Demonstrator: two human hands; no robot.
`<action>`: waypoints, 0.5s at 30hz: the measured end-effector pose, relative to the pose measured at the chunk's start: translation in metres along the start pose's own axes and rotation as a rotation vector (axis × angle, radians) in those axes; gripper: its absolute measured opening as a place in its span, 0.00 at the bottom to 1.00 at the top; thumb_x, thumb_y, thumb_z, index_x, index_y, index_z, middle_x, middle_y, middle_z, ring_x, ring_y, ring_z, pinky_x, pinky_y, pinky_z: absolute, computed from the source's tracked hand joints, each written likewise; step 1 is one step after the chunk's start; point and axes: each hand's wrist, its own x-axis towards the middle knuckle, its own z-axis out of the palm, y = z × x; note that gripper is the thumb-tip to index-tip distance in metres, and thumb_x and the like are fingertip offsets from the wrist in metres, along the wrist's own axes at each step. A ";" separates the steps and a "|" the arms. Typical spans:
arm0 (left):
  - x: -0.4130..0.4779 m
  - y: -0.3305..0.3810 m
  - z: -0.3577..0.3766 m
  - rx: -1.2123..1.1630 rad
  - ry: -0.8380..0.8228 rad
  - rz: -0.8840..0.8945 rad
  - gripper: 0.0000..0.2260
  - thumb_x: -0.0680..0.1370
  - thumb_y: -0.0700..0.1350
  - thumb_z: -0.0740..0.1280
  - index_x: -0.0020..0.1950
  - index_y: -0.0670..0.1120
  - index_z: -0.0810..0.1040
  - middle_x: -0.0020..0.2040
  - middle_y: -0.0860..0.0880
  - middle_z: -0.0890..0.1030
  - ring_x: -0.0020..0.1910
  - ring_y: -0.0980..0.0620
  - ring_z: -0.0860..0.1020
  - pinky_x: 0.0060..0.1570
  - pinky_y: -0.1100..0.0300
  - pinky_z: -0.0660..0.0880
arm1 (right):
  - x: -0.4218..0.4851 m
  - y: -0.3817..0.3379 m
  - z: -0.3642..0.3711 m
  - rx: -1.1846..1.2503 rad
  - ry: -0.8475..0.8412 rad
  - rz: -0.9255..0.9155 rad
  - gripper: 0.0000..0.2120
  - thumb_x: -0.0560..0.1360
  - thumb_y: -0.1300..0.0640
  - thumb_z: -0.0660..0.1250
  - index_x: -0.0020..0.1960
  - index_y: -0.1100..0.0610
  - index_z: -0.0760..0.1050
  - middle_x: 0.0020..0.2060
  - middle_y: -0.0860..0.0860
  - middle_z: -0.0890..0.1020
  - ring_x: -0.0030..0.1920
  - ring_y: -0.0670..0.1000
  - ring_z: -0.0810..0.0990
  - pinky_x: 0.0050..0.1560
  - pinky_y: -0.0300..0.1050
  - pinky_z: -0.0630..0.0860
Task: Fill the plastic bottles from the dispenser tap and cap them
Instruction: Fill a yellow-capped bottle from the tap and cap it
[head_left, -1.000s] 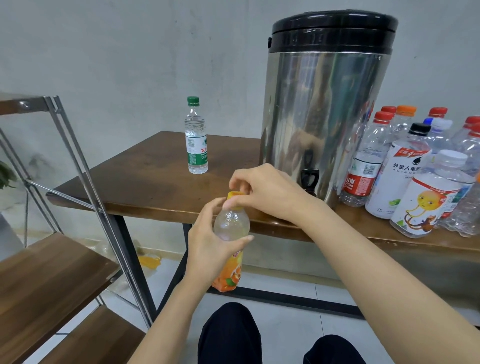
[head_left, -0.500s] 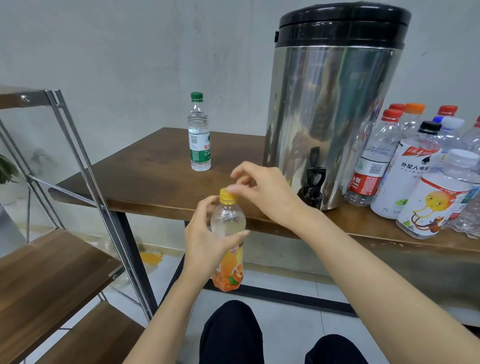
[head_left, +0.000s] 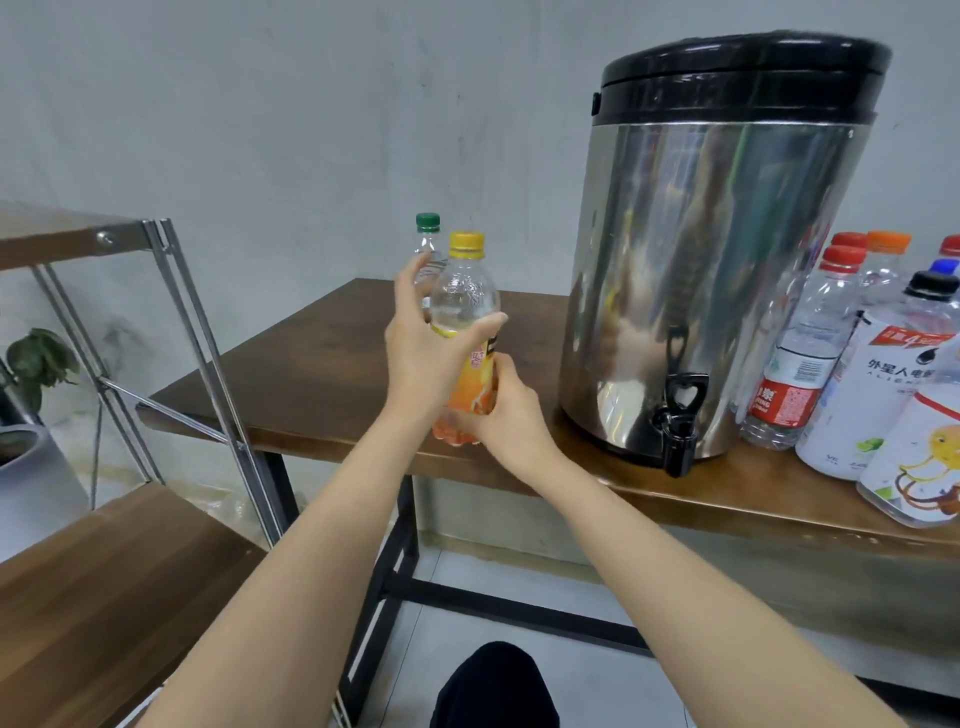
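Orange-label bottle (head_left: 465, 296) capped, left hand (head_left: 415, 353) gripping its shoulder, right hand (head_left: 506, 415) its base (both curled round it); next, probably stand it on table (head_left: 311, 374).

Both arms bare, from left hand (head_left: 421, 348) and right hand (head_left: 511, 415) back to the frame edge. Black fabric over one knee (head_left: 493, 686) at bottom centre, probably trousers; little shows.

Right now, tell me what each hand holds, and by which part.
Both grips are on one yellow-capped bottle: left hand round its clear upper body, right hand round its labelled lower part.
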 end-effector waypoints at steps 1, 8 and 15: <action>0.002 -0.007 0.004 -0.025 -0.039 -0.044 0.31 0.75 0.52 0.74 0.74 0.54 0.62 0.65 0.56 0.73 0.60 0.66 0.73 0.60 0.71 0.69 | 0.010 0.004 0.003 -0.004 0.041 0.002 0.28 0.69 0.52 0.78 0.61 0.50 0.66 0.53 0.46 0.79 0.52 0.47 0.79 0.58 0.49 0.78; -0.013 -0.114 0.004 0.582 -0.187 -0.196 0.24 0.84 0.56 0.51 0.75 0.43 0.65 0.73 0.43 0.70 0.72 0.42 0.65 0.73 0.48 0.57 | 0.074 0.029 0.002 -0.154 0.210 0.110 0.29 0.71 0.50 0.77 0.63 0.55 0.63 0.60 0.53 0.78 0.59 0.55 0.78 0.58 0.49 0.75; -0.012 -0.136 0.009 0.819 -0.200 -0.097 0.21 0.84 0.55 0.51 0.70 0.48 0.71 0.68 0.48 0.74 0.71 0.46 0.67 0.76 0.45 0.56 | 0.118 0.051 0.014 -0.245 0.164 0.174 0.31 0.73 0.53 0.75 0.67 0.57 0.60 0.64 0.55 0.75 0.64 0.57 0.75 0.61 0.52 0.73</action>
